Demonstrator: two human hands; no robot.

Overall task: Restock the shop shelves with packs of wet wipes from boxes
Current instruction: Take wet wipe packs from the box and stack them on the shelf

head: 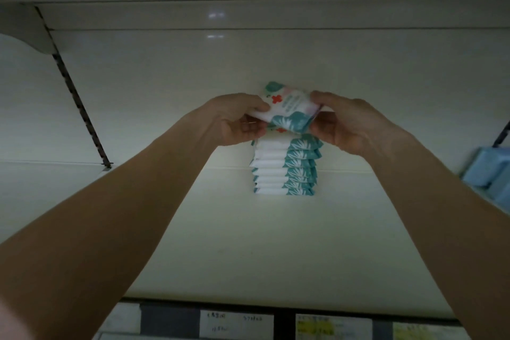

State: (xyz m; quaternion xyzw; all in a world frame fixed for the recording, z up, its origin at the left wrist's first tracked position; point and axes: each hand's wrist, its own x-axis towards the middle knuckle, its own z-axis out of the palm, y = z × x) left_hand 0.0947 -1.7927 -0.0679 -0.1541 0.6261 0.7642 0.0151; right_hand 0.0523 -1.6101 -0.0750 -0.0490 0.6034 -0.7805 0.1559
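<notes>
A pack [289, 107] of wet wipes is held between both hands over a stack [285, 165] of like packs on a pale shelf [248, 243]. The pack's left end is pinched by the left hand [237, 121], with the thumb laid on the printed top and the fingers curled underneath. Its right end is gripped the same way by the right hand [350, 127], thumb above and fingers below. The pack is tilted, its teal-and-white face with a red cross turned toward the camera, and is held directly above the stack's top; whether it touches the pack below cannot be told. The stack is set at the rear of the shelf, against the back panel [276, 63]. Blue packs [494, 174] are seen at the right edge, well apart from the stack, a slotted strip [80, 99] at the left, and price labels [237, 324] along the shelf's front edge.
</notes>
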